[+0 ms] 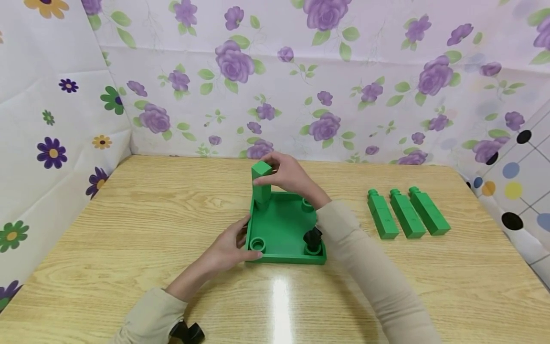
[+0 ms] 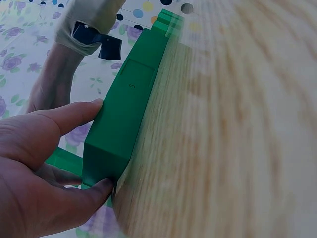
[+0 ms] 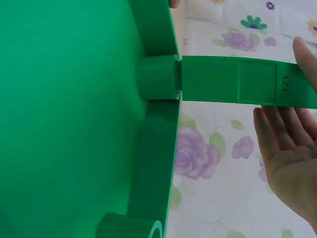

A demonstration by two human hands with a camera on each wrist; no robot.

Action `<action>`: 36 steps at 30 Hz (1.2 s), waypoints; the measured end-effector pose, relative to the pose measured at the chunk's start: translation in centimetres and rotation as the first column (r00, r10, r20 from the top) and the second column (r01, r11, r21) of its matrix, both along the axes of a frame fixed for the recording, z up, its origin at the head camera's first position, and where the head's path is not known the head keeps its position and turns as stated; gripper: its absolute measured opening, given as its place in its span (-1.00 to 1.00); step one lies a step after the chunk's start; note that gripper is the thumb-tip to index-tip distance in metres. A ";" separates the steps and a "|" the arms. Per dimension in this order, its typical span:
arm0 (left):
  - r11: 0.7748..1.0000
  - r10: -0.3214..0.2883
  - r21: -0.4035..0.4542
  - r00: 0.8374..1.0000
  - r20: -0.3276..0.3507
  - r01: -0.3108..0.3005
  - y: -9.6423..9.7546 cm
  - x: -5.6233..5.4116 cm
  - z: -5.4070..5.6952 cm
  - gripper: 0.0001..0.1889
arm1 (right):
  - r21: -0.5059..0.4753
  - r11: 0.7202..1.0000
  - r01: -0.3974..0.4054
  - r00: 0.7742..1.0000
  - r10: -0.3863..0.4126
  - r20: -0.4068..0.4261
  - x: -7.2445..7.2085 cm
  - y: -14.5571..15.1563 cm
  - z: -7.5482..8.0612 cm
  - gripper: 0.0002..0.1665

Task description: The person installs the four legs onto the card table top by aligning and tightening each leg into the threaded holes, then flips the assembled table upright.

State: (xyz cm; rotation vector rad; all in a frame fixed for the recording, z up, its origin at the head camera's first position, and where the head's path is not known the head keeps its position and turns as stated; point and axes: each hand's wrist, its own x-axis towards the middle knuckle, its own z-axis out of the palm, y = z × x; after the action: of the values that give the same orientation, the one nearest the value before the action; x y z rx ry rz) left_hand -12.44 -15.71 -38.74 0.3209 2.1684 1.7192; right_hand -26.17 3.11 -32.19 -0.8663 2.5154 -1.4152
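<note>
A shallow green square tray point(image 1: 283, 220) with round sockets at its corners lies on the table. My left hand point(image 1: 225, 246) grips its front left corner, thumb along the front wall and fingers on the left side. At the back left corner, my right hand point(image 1: 288, 172) holds a square green leg point(image 1: 261, 191) upright between thumb and fingers. In the right wrist view the lower end of this leg point(image 3: 223, 79) meets the rim of its socket point(image 3: 161, 77), and "123" is marked on its side. The front left socket point(image 1: 258, 244) holds nothing.
Three more green legs point(image 1: 404, 215) with narrow stepped ends lie side by side on the wooden table point(image 1: 172, 200), to the right. A black wrist device point(image 1: 312, 237) on the right arm overlaps the front right socket. Flowered cloth point(image 1: 232, 119) hangs behind the table.
</note>
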 end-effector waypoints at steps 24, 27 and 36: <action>1.000 0.005 -0.008 1.000 0.014 -0.005 -0.1 -0.1 -0.1 0.02 | 0.123 0.980 0.155 0.978 -0.134 -0.163 1.3 -1.8 0.4 -0.43; 1.000 -0.003 -0.001 1.000 0.007 0.003 -0.1 -0.1 -0.1 0.01 | 0.121 0.985 0.125 0.986 -0.111 -0.121 1.3 -1.6 0.3 -0.38; 1.000 0.005 0.002 1.000 -0.002 -0.005 0.0 -0.1 -0.2 0.02 | -0.058 0.988 -0.144 0.981 0.150 0.121 0.0 0.6 0.5 -0.35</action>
State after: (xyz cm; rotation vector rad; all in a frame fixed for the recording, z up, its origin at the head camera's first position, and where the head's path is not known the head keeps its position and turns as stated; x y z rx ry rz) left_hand -12.58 -15.68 -38.97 0.3188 2.1707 1.7245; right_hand -26.16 3.74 -31.69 -0.9198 2.2840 -1.4421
